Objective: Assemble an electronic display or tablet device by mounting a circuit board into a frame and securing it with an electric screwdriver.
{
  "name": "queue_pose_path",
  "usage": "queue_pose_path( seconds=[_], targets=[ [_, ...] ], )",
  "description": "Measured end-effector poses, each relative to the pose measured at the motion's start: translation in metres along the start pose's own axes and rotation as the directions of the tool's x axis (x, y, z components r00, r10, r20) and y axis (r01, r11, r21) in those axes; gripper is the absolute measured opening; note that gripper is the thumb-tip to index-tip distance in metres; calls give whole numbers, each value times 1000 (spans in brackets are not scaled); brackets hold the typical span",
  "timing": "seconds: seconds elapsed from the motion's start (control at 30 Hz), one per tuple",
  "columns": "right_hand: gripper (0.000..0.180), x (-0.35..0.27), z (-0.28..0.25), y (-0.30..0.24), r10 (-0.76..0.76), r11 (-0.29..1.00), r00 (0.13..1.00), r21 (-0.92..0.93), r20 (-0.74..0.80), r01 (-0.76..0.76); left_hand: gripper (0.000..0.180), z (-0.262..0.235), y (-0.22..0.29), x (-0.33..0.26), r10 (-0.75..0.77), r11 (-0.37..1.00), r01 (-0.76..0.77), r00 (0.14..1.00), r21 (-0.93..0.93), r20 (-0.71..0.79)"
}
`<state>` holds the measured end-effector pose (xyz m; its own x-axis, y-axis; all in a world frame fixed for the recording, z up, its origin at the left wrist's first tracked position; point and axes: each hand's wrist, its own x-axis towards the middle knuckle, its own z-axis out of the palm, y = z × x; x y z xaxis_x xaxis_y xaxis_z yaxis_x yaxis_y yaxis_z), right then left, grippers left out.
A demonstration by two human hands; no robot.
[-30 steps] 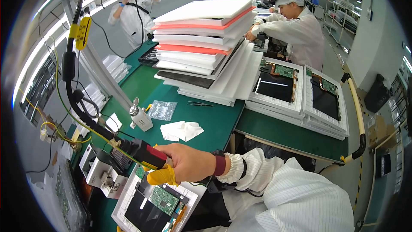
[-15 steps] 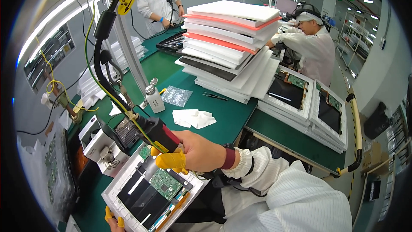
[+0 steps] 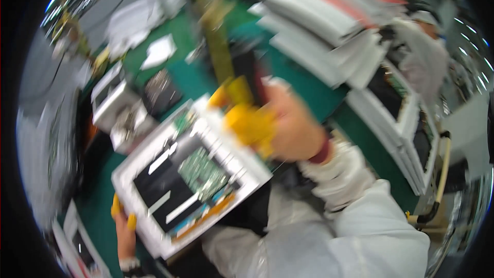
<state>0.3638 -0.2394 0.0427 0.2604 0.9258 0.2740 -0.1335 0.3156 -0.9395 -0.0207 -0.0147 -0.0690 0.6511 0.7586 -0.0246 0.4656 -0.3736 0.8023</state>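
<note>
The picture is motion-blurred. My right hand [image 3: 280, 123], with yellow finger cots and a white sleeve, is shut on a dark red-and-black power screwdriver [image 3: 247, 74] hung on a cable, its tip over the upper right corner of a white-framed panel [image 3: 154, 221]. The panel shows a black back and a green circuit board [image 3: 203, 170]. My left hand [image 3: 123, 226], also in yellow finger cots, grips the panel's lower left edge.
A green bench [image 3: 195, 82] carries small grey and white fixtures [image 3: 116, 100] at left and loose white sheets [image 3: 159, 51]. A tall stack of white and pink foam trays [image 3: 329, 15] stands at the back. More framed panels [image 3: 396, 108] lie at right, with another person in white [image 3: 427, 51] behind.
My view has swung downward and blurred. The panel now fills the middle of the picture, and my right hand has brought the screwdriver down to its upper right corner.
</note>
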Motion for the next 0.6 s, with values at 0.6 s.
queue_pose_path(
  seconds=[0.6],
  targets=[
    [89,18,-12,39,-82,958,995,-280,-62,61,67,-3,-3,-5,-309,948,315,944,36,-118]
  ],
)
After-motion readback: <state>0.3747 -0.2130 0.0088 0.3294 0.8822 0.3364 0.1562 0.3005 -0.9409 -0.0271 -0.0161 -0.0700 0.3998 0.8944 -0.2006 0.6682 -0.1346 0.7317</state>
